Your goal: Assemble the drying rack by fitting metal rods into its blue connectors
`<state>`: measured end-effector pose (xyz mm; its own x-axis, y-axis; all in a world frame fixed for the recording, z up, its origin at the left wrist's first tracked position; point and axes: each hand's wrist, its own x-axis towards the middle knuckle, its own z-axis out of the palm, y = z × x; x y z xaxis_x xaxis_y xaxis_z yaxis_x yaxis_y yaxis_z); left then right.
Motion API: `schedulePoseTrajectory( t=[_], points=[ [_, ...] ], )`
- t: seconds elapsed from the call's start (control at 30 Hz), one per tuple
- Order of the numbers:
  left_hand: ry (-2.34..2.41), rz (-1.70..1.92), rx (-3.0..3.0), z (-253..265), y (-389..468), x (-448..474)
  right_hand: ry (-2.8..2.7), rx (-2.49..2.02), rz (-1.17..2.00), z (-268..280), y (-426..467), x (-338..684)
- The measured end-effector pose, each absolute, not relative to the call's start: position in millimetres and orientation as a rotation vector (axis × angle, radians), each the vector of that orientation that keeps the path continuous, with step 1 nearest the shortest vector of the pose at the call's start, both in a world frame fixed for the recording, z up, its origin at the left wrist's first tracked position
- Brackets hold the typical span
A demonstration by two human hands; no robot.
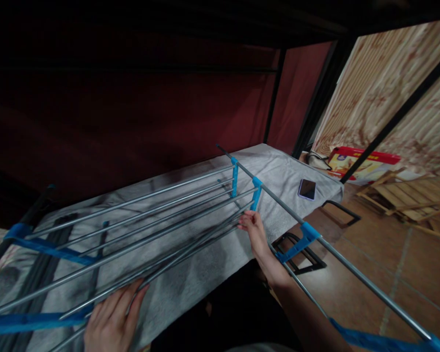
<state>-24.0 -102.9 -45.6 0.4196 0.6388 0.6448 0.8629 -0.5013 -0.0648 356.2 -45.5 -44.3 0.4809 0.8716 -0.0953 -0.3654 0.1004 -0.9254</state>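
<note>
A partly assembled rack of thin grey metal rods (146, 203) and blue plastic connectors (256, 193) lies across a grey cloth-covered surface. At the lower left, my left hand (112, 318) is closed around loose metal rods (190, 252), which run slantwise below the fixed ones. Their far ends meet the bent fingers of my right hand (255, 234), pinched just under a blue connector on the long side pole (288, 208). Part of what each hand grips is hidden behind the fingers. Nearer my right forearm, another blue connector (298, 243) sticks out from that pole.
Dark tubes (40, 274) lie beneath the rack at left. A phone (307, 189) rests on the grey cloth (271, 161). Black metal frame posts (275, 98) enclose the surface. On the tiled floor (381, 264) are a red and yellow box (363, 164) and a wooden slatted piece (414, 195).
</note>
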Motion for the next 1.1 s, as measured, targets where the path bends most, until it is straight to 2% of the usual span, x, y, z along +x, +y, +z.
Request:
schedulePoseTrajectory(
  t=[0.1,0.17,0.33,0.7,1.0,1.1],
  points=[
    [-1.255,-0.799,-2.298,-34,-99,-23,-0.631,-1.286,0.606,-51,-39,381],
    [-1.28,-0.783,-2.294,-30,-97,-23,-0.745,-1.317,0.483,-54,-31,395],
    [-1.317,-0.792,-2.259,-23,-92,-22,-0.86,-1.281,0.59,-56,-18,405],
    [-1.369,-0.85,-2.24,-17,-77,-19,-0.874,-1.299,0.559,-62,-19,408],
    [-1.485,-0.826,-2.226,-15,-73,-12,-1.001,-1.386,0.487,-64,-24,410],
    [-1.563,-0.818,-2.215,-12,-81,-5,-1.104,-1.458,0.349,-74,-27,417]
  ],
)
